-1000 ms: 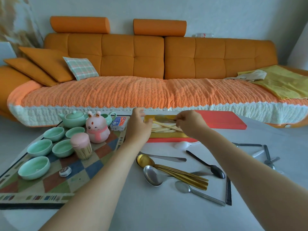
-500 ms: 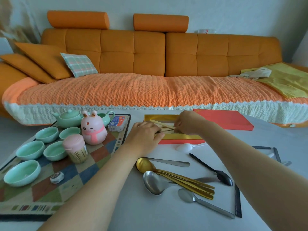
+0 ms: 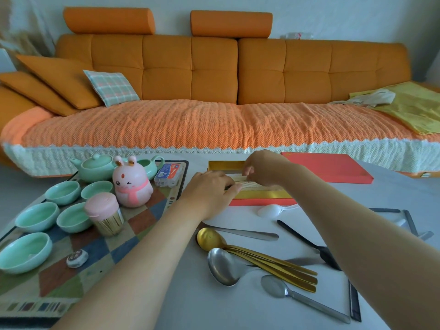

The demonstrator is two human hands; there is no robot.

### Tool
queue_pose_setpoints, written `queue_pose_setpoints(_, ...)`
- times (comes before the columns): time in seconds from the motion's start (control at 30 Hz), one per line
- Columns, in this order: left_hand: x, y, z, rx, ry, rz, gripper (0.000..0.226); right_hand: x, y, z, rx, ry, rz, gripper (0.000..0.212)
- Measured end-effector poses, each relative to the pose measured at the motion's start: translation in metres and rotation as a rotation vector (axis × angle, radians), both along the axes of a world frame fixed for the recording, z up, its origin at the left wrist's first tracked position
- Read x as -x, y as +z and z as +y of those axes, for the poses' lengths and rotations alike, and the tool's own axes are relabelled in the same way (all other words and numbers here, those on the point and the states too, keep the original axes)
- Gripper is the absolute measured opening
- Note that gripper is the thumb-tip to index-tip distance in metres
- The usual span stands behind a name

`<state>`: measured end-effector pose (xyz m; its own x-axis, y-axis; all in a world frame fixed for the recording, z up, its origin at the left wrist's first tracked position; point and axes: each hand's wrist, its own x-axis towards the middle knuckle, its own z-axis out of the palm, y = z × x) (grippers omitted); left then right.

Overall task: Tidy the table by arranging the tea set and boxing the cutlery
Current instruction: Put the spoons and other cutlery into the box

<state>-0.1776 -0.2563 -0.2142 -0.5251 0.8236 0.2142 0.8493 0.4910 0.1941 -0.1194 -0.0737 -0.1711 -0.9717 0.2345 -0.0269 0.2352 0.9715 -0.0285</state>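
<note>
At the far side of the table (image 3: 166,306), both hands are over the open gold-lined box (image 3: 259,192). Left hand (image 3: 209,191) lies palm-down at the box's near-left corner, fingers curled on the ends of pale chopsticks (image 3: 250,184). Right hand (image 3: 264,170) pinches the same bundle from above. Exact finger contact is hard to read, since the hands cover most of it. Chopsticks run roughly left-right along the box's long axis. Red lid (image 3: 328,166) sits just right of the box, near the far table edge. Loose cutlery lies nearer: gold spoon (image 3: 209,238) and large steel spoon (image 3: 223,265) with bowls left, handles trailing right; black spoon (image 3: 309,244) diagonal; white spoon (image 3: 271,209) just in front of the box. Open table remains bottom centre. Right forearm hides part of the cutlery. Tea mat (image 3: 59,277) is cut off at left.
</note>
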Motion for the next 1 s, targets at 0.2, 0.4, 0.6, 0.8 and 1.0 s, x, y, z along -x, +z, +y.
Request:
queue_pose_setpoints(0.2,-0.002,-0.004,0.0,-0.043,0.003,0.033,0.047,0.001,-0.011,0.0,-0.023,-0.062,0.22,0.023)
queue_pose_setpoints(0.4,-0.005,0.002,0.002,0.124,0.03,0.029,0.06,-0.014,-0.003,-0.008,0.112,0.001,0.063,0.032)
queue_pose_setpoints(0.6,-0.015,0.01,-0.006,0.012,0.003,0.076,0.052,-0.03,0.006,-0.013,0.131,0.011,0.125,0.03)
queue_pose_setpoints(0.8,-0.033,0.027,-0.019,-0.2,-0.03,0.185,0.023,-0.066,0.03,-0.039,0.135,0.137,0.35,0.03)
queue_pose_setpoints(1.0,-0.052,0.039,-0.043,-0.051,-0.013,-0.112,0.023,-0.101,0.02,-0.082,0.11,0.107,-0.045,0.013)
